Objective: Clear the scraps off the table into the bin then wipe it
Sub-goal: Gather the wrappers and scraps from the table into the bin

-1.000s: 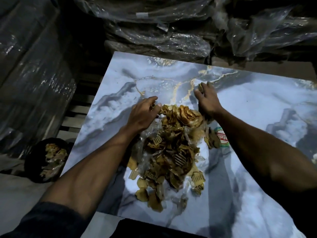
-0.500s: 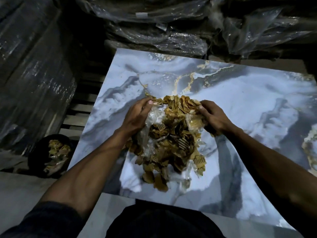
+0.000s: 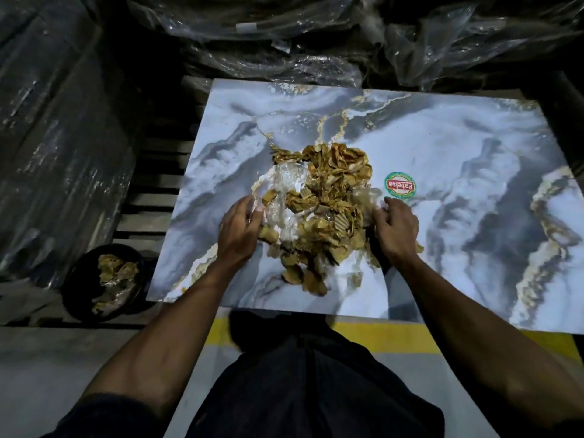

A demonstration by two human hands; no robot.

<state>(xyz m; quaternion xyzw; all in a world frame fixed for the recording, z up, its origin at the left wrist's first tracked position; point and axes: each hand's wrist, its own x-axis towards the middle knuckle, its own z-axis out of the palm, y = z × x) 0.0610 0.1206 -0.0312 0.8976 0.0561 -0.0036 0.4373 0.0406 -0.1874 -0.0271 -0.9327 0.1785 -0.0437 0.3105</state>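
A heap of brown cardboard scraps and clear plastic film (image 3: 319, 210) lies in the middle of the marble-patterned table (image 3: 458, 172). My left hand (image 3: 240, 226) presses against the heap's left side, fingers curled into the plastic film. My right hand (image 3: 395, 226) sits at the heap's right side, fingers curled on film and scraps. A black round bin (image 3: 104, 279) stands on the floor to the left of the table, holding some scraps.
A round green and red sticker (image 3: 399, 184) is on the table right of the heap. Plastic-wrapped stacks (image 3: 284, 42) crowd the far side and the left. Wooden pallet slats (image 3: 151, 197) lie between bin and table. A yellow floor line (image 3: 395, 336) runs under the near edge.
Both hands have drawn back toward the near edge along the heap's sides. The sticker, hidden half a second ago, shows again. The view has pulled back.
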